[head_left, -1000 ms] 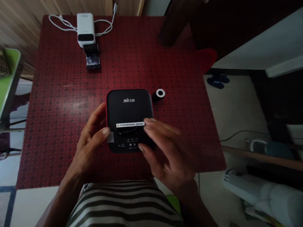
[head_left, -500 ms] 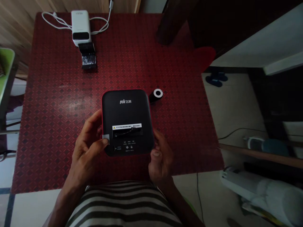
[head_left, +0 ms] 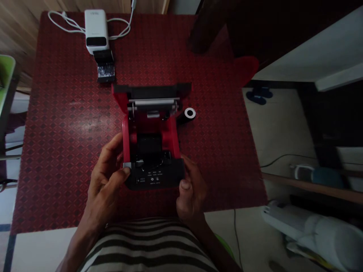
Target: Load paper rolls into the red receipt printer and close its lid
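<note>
A black and red label printer [head_left: 154, 177] is in front of me, its lid [head_left: 153, 91] swung up and its red inside showing. My left hand [head_left: 103, 181] grips the left side, with the thumb on a grey latch [head_left: 126, 166] at the front left corner. On the other side, my right hand [head_left: 193, 189] holds the right front corner, thumb near the edge and fingers along the side. Inside the bay are a metal bar, a roller and some thin dark wire-like strands. Close behind the right wall lies a black roll with a white end [head_left: 190, 113].
At the back left of the red patterned table [head_left: 221, 151] stands a small white device [head_left: 96, 28] with a white cable and a dark printed strip at its front. A dark post [head_left: 202, 30] rises at the back. Blue slippers [head_left: 256, 97] lie on the floor.
The printer's lid has gone from closed to raised, tipping away from me and baring the red compartment. Both hands keep nearly the same places on the printer.
</note>
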Action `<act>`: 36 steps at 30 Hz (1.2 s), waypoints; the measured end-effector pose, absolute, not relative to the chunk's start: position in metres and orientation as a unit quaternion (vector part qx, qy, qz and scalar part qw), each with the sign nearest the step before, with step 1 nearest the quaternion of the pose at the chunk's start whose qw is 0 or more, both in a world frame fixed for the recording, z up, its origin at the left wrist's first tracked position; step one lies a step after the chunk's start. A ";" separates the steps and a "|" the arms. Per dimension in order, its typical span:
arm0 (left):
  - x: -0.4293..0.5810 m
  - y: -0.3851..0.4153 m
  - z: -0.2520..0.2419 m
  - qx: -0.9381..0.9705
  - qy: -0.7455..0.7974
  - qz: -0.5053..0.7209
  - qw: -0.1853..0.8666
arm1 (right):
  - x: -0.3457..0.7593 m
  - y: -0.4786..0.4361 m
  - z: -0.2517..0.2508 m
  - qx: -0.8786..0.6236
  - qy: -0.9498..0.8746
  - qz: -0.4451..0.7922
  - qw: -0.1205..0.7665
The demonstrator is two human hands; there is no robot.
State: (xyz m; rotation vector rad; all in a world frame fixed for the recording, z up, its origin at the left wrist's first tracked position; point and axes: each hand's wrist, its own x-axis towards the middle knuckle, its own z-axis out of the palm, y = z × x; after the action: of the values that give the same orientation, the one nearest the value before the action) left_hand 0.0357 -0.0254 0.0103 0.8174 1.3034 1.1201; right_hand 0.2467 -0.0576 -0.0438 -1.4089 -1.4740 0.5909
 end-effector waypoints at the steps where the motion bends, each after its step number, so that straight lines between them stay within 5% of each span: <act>1: 0.035 -0.026 0.009 0.356 0.555 0.478 0.580 | 0.247 -0.058 -0.044 -0.578 -0.607 0.243 0.489; 7: 0.023 -0.027 0.004 0.431 0.536 0.466 0.557 | 0.262 -0.056 -0.037 -0.567 -0.625 0.262 0.468; 12: 0.007 -0.009 0.001 0.449 0.498 0.461 0.581 | 0.276 -0.014 0.011 -0.541 -0.692 0.153 0.453; 22: 0.016 0.043 -0.038 0.496 0.591 0.493 0.402 | 0.220 0.064 0.050 -0.422 -0.903 0.074 0.036; 30: 0.015 0.041 -0.037 0.543 0.588 0.482 0.356 | 0.203 0.082 0.047 -0.438 -0.897 0.048 -0.046; 36: 0.016 0.042 -0.040 0.542 0.581 0.482 0.369 | 0.207 0.077 0.050 -0.439 -0.898 0.029 -0.003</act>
State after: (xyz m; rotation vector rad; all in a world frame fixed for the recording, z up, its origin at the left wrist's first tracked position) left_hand 0.0161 0.0415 -0.0400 1.3915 1.4926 1.2363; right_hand 0.2071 0.0770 0.0503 -1.3831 -2.8261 0.0926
